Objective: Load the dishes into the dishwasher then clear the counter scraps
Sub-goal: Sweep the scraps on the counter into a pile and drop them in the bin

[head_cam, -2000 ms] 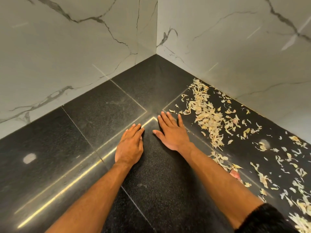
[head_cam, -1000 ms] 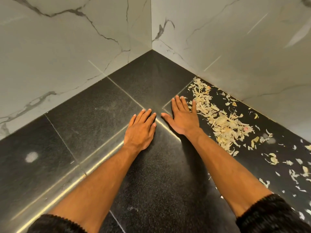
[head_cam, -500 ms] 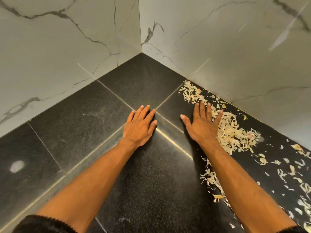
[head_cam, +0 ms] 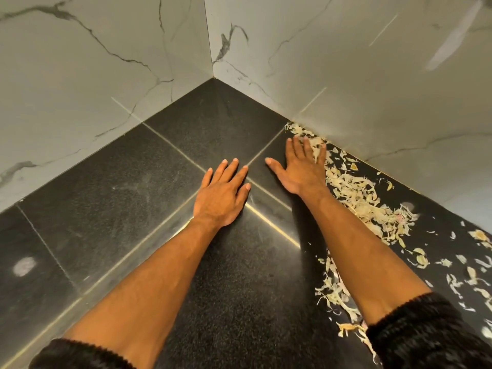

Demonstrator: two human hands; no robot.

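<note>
- Both hands flat, fingers straight, holding nothing: left hand (head_cam: 222, 194) on bare desk (head_cam: 111, 198), right hand (head_cam: 302, 167) touching scraps (head_cam: 356, 195) beside the wall (head_cam: 372, 75).
- Risk: a fast sweep could scatter light flakes off the desk.

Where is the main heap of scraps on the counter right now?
In the head view, the scraps lie right of the right hand, along the marble wall.
</note>
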